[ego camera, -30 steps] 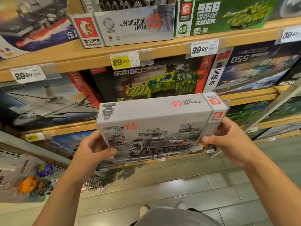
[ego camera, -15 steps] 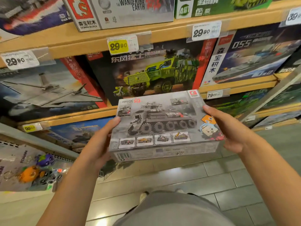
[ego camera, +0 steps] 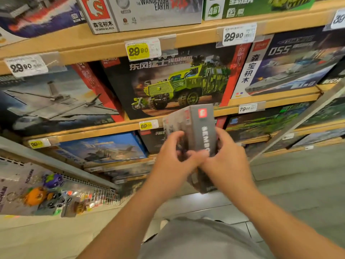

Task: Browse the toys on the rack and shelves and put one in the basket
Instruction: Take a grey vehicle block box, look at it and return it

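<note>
Both the left hand point(ego camera: 172, 161) and right hand point(ego camera: 226, 157) grip the grey cardboard toy box point(ego camera: 200, 128) end-up; keep thumbs firm while turning it

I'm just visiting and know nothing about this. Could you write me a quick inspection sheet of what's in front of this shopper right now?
Surface: wooden shelves with price tags; tiled floor below.
Job's things: grey toy box, blurred, narrow side facing the camera, held in front of the shelves; no basket seen.
Clutter: green truck box, jet box, warship box, keychains on a rack at lower left.
Grips: left hand and right hand both hold the grey toy box.
Cables: nothing seen.
Surroundings: a shop aisle; the person's grey top shows at the bottom.
</note>
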